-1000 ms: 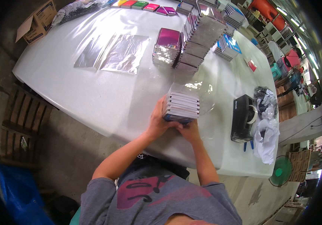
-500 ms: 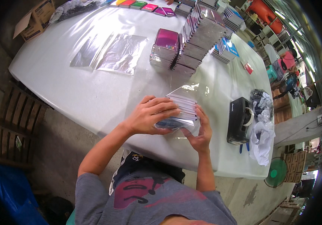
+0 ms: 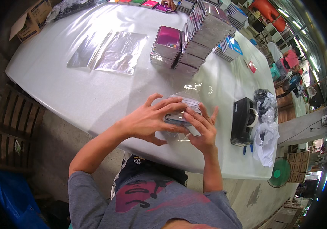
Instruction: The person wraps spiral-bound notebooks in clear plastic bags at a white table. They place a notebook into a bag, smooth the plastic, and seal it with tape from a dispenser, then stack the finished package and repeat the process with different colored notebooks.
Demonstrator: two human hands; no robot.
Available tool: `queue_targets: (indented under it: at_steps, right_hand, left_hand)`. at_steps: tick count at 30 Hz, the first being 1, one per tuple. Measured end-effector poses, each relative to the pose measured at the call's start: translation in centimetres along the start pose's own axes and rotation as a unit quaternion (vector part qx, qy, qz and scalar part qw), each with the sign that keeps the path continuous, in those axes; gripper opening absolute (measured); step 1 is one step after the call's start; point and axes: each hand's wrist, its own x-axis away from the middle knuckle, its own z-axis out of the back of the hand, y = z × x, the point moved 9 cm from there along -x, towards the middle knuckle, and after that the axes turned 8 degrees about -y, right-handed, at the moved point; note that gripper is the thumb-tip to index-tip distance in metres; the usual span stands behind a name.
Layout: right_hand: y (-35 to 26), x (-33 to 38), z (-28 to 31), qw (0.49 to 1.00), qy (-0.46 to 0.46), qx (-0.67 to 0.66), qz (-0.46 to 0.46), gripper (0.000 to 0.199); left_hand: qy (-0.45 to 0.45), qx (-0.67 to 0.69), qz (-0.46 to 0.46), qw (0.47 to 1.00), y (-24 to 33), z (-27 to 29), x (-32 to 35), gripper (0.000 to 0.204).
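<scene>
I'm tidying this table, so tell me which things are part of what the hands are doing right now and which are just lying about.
In hand:
- left hand and right hand, both on the small stack of cases
- clear plastic wrap around that stack

Lying about:
- black tape dispenser
- flat clear sheets
- tall wrapped stacks
- cardboard box
- crumpled bags

The left hand (image 3: 152, 118) and right hand (image 3: 201, 128) cover most of the small wrapped stack (image 3: 184, 108) (its contents unreadable); another person's hand (image 3: 168, 4) is cut off at the top edge.
</scene>
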Motion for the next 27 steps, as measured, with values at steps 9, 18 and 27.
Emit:
queue_targets:
  at_steps: [9, 18, 27]
  right_hand:
    - [0.3, 0.1, -0.2, 1.0, 0.005, 0.013, -0.009, 0.056]
    - [0.4, 0.0, -0.5, 1.0, -0.003, -0.018, -0.023, 0.057]
    - [0.3, 0.2, -0.7, 0.999, -0.012, -0.027, -0.041, 0.066]
  left_hand:
    - [-0.024, 0.435, 0.171, 0.884, -9.7, -1.9, -4.1, 0.039]
    - [0.028, 0.497, 0.114, 0.86, -11.0, 3.0, -7.7, 0.026]
    - [0.179, 0.111, -0.028, 0.977, -4.3, 7.0, -3.1, 0.055]
